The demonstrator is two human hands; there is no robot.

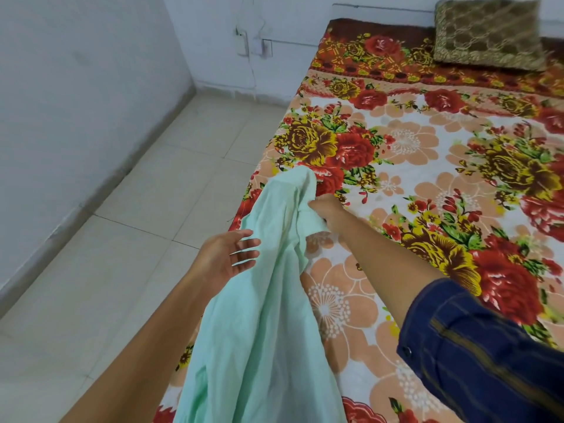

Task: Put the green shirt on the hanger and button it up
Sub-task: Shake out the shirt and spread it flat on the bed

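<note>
Green shirt (268,300) hangs lengthwise from right hand (328,209), grip clamped on upper edge over bed (427,166). Left hand (227,254) nearer loose cloth, fingers apart, touching. No hanger visible.

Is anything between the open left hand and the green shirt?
Nothing visible. The left hand is open right beside the green shirt, fingertips at its edge; the right hand already grips its top.

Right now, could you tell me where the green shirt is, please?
The green shirt hangs lower centre in the head view, over the flowered bed's left edge, gripped by the right hand, left hand beside it.
</note>
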